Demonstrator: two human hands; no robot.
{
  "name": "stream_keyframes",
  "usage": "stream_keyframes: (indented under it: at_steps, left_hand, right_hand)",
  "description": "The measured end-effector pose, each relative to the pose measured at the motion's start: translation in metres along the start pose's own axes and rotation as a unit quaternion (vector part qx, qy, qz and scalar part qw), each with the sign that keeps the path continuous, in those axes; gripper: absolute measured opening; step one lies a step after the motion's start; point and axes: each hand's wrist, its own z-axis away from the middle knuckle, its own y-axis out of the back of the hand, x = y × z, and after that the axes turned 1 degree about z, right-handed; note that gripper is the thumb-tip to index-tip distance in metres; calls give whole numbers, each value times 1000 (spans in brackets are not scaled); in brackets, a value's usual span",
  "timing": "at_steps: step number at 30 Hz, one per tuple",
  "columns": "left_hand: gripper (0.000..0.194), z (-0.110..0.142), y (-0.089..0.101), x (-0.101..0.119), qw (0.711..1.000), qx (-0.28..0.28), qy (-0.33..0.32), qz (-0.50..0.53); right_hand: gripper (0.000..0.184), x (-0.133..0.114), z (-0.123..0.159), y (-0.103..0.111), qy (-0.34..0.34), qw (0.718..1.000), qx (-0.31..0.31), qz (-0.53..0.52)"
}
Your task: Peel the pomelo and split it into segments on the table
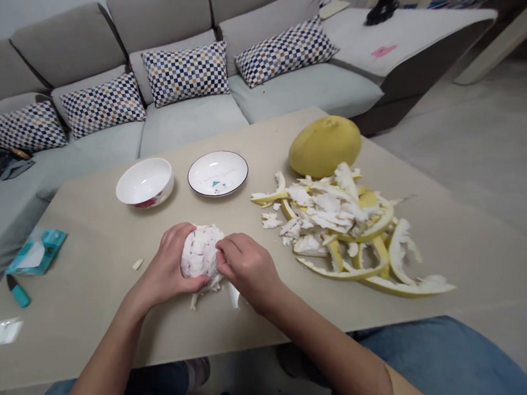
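Note:
A peeled pomelo (200, 252), covered in white pith, rests near the front of the table between my hands. My left hand (171, 263) wraps round its left side, thumb along the lower front. On the right side, my right hand (246, 267) pinches at the pith with thumb and forefinger; the fingertips touch the fruit. Shreds of pith hang from its underside. Just to the right lies a heap of yellow peel strips and white pith (334, 217). Behind the heap sits a whole yellow pomelo (325, 146).
Beyond my hands stand a white bowl (145, 180) and a white plate (218, 173) with a dark rim. At the left are a tissue pack (38, 251) and a teal-and-black capped item (18, 292). A grey sofa (196, 120) with checkered cushions runs along the table's far side.

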Motion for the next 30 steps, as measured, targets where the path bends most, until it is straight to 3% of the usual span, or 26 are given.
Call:
stream_keyframes:
  at_steps: [5, 9, 13, 16, 21, 27, 30]
  left_hand:
    - [83, 0, 1, 2, 1000, -2, -5, -5]
    - [83, 1, 1, 1, 1000, -7, -6, -5]
    - [84, 0, 1, 0, 1000, -6, -10, -7]
    - [85, 1, 1, 0, 1000, -11, -9, -3]
    - [86, 6, 1, -5, 1000, -6, -1, 17]
    - [86, 11, 0, -18, 999, 10, 5, 44]
    - [89, 14, -1, -20, 999, 13, 2, 52]
  right_hand:
    - [12, 0, 0, 8, -64, 996, -16, -64]
    - [12, -1, 1, 13, -48, 997, -41, -41]
    - [12, -1, -1, 7, -39, 999, -32, -9]
    - [12, 4, -8, 9, -73, 997, -4, -28]
    - [15, 27, -14, 50, -116, 986, 52, -105]
    - [21, 83, 2, 105, -137, 975, 150, 90]
    - [27, 104, 11, 114, -155, 964, 143, 163]
